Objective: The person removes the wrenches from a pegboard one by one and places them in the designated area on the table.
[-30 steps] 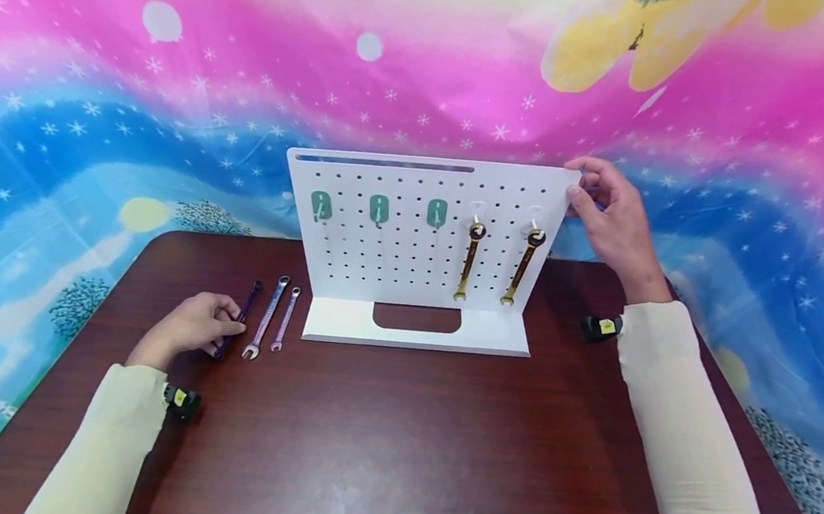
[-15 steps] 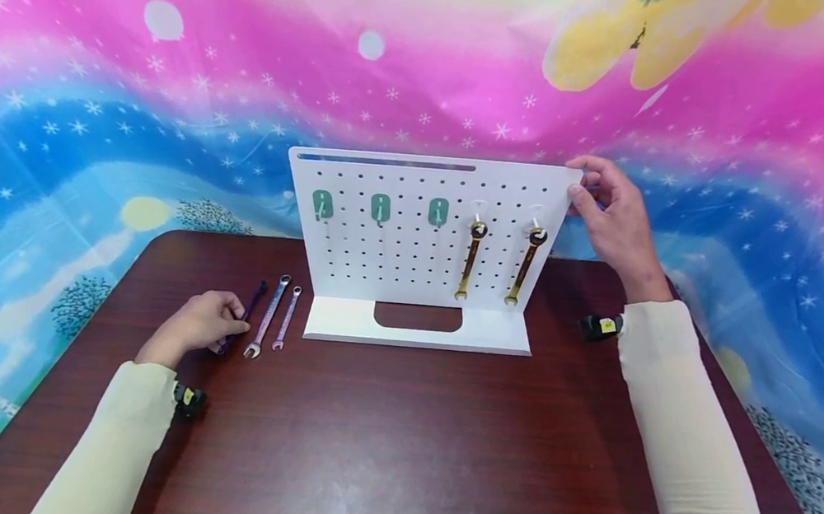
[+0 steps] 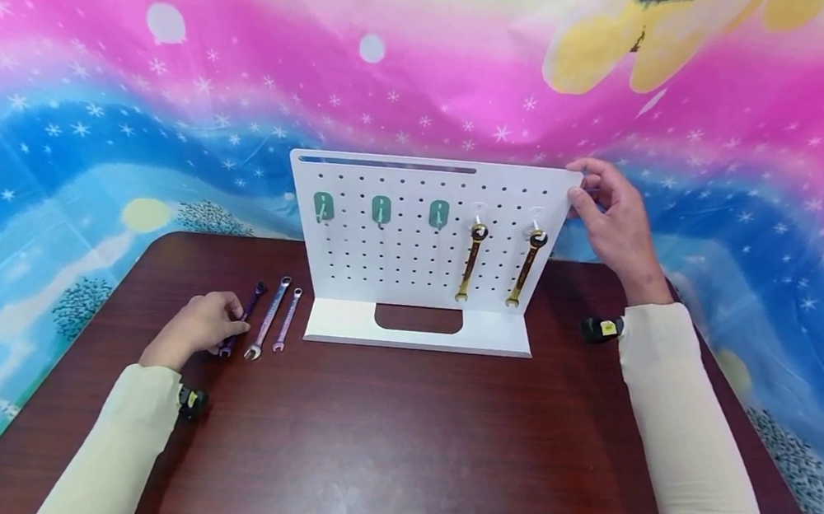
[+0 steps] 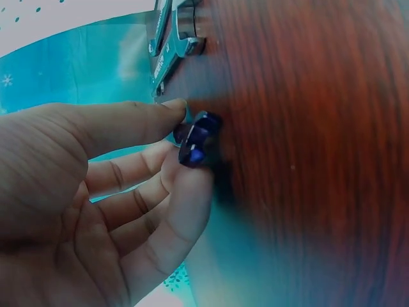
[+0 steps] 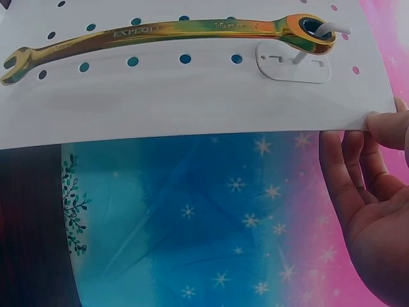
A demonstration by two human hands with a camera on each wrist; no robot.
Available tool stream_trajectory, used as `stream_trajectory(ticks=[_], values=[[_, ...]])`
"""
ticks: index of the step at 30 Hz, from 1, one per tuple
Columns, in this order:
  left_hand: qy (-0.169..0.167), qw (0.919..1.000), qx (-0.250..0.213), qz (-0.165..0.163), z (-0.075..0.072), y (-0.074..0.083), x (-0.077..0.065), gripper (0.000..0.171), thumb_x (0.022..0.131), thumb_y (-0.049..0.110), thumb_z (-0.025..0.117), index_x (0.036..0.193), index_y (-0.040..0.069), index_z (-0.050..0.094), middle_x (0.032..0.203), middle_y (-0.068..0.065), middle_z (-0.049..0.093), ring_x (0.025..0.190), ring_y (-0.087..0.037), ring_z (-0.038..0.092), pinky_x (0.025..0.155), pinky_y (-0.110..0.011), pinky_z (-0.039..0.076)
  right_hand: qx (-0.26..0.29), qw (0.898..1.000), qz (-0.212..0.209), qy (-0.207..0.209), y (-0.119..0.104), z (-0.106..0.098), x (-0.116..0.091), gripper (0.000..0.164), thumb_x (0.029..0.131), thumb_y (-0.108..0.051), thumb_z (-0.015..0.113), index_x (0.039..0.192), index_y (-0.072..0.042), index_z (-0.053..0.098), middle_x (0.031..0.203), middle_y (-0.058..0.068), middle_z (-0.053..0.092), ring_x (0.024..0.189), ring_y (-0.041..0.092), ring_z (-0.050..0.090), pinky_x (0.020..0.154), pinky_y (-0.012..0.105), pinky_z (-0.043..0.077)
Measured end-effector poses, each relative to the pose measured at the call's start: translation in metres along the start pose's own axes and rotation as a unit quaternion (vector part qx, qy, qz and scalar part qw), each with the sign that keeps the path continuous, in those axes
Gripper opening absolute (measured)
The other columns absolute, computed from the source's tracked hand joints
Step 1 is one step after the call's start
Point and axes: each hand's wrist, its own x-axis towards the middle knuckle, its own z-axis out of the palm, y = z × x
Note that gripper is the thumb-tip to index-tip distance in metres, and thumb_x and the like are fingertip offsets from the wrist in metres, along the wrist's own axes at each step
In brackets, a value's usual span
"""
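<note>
My left hand pinches a dark purple combination wrench between thumb and fingers, low over the table's left side. Up close in the left wrist view, the wrench's open end pokes out between the fingertips. Just right of it lie a larger silver wrench and a smaller pinkish one. At the upper right corner of the white pegboard, my right hand grips the edge, thumb in front and fingers behind. Two gold wrenches hang by their ring ends from white hooks; one gold wrench fills the right wrist view's top.
Three green hooks sit on the board's left and middle, with nothing hanging on them. The board stands on a white base toward the back of the dark wooden table. Behind is a colourful patterned cloth.
My left hand has shifted slightly to the right, and the purple wrench has moved a little with it. My right hand stays on the board's corner.
</note>
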Motion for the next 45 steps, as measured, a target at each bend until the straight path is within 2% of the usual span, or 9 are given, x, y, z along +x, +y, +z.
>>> stream_trajectory(ticks=[11, 17, 20, 23, 28, 32, 37, 40, 45], values=[[0.002, 0.9999, 0.006, 0.01, 0.002, -0.001, 0.001, 0.02, 0.1, 0.014, 0.069, 0.103, -0.002, 0.056, 0.073, -0.011, 0.059, 0.057, -0.022, 0.059, 0.057, -0.039, 0.053, -0.003, 1.0, -0.002, 0.002, 0.0, -0.003, -0.002, 0.038, 0.105, -0.011, 0.059, 0.142, -0.018, 0.059, 0.108, 0.014, 0.061, 0.094, 0.022, 0.063, 0.085, 0.025, 0.055], [0.003, 0.9998, 0.013, 0.014, 0.002, -0.002, 0.002, 0.023, 0.1, 0.016, 0.069, 0.105, -0.002, 0.056, 0.069, -0.009, 0.056, 0.056, -0.022, 0.058, 0.056, -0.038, 0.052, -0.004, 1.0, -0.004, 0.001, 0.0, -0.004, -0.002, 0.038, 0.105, -0.011, 0.059, 0.143, -0.017, 0.059, 0.109, 0.014, 0.061, 0.096, 0.022, 0.063, 0.086, 0.026, 0.056], [0.024, 0.9988, 0.037, 0.023, 0.004, 0.0, 0.001, 0.025, 0.099, 0.018, 0.071, 0.106, -0.002, 0.058, 0.066, -0.006, 0.054, 0.058, -0.021, 0.056, 0.059, -0.039, 0.05, -0.002, 1.0, -0.003, 0.0, 0.0, -0.004, -0.002, 0.038, 0.105, -0.011, 0.059, 0.143, -0.017, 0.059, 0.109, 0.015, 0.061, 0.095, 0.022, 0.063, 0.085, 0.023, 0.055], [0.062, 0.9959, 0.054, 0.039, 0.008, 0.003, 0.0, 0.028, 0.097, 0.018, 0.073, 0.108, -0.003, 0.06, 0.063, -0.005, 0.054, 0.06, -0.021, 0.054, 0.061, -0.04, 0.049, -0.001, 1.0, -0.005, -0.001, 0.0, -0.004, -0.002, 0.039, 0.105, -0.01, 0.059, 0.143, -0.016, 0.058, 0.109, 0.016, 0.06, 0.095, 0.022, 0.063, 0.083, 0.021, 0.054], [0.117, 0.9895, 0.054, 0.065, 0.013, 0.011, -0.003, 0.027, 0.095, 0.017, 0.075, 0.108, -0.003, 0.063, 0.066, -0.005, 0.054, 0.059, -0.021, 0.053, 0.059, -0.04, 0.049, -0.003, 1.0, -0.003, -0.003, -0.002, -0.003, 0.0, 0.039, 0.106, -0.012, 0.059, 0.144, -0.015, 0.057, 0.11, 0.015, 0.06, 0.097, 0.023, 0.062, 0.084, 0.022, 0.055], [0.135, 0.9853, 0.056, 0.089, 0.016, 0.023, -0.004, 0.02, 0.095, 0.018, 0.074, 0.102, 0.001, 0.065, 0.07, -0.004, 0.059, 0.063, -0.02, 0.054, 0.06, -0.04, 0.048, 0.0, 1.0, 0.005, -0.008, -0.001, -0.002, -0.002, 0.039, 0.105, -0.012, 0.059, 0.145, -0.014, 0.057, 0.11, 0.016, 0.06, 0.096, 0.024, 0.062, 0.082, 0.019, 0.054], [0.137, 0.982, 0.033, 0.126, 0.023, 0.048, -0.002, 0.016, 0.095, 0.019, 0.076, 0.098, 0.005, 0.068, 0.08, -0.004, 0.066, 0.07, -0.02, 0.059, 0.066, -0.041, 0.052, -0.001, 1.0, 0.0, -0.007, 0.001, -0.002, -0.003, 0.04, 0.105, -0.012, 0.059, 0.145, -0.014, 0.057, 0.11, 0.016, 0.06, 0.096, 0.024, 0.062, 0.084, 0.022, 0.055], [0.129, 0.9786, 0.004, 0.16, 0.034, 0.064, 0.003, 0.015, 0.094, 0.019, 0.078, 0.097, 0.007, 0.069, 0.083, -0.003, 0.066, 0.073, -0.02, 0.06, 0.07, -0.04, 0.053, -0.001, 1.0, 0.003, -0.005, 0.0, -0.001, -0.002, 0.039, 0.106, -0.012, 0.058, 0.145, -0.015, 0.057, 0.11, 0.015, 0.06, 0.097, 0.024, 0.061, 0.084, 0.024, 0.056], [0.121, 0.967, -0.036, 0.221, 0.059, 0.09, 0.013, 0.013, 0.092, 0.018, 0.079, 0.094, 0.009, 0.069, 0.081, 0.002, 0.064, 0.076, -0.016, 0.06, 0.073, -0.038, 0.053, 0.007, 1.0, 0.008, -0.004, 0.001, 0.0, 0.0, 0.039, 0.106, -0.013, 0.058, 0.144, -0.015, 0.057, 0.111, 0.015, 0.06, 0.097, 0.025, 0.061, 0.085, 0.026, 0.057]])
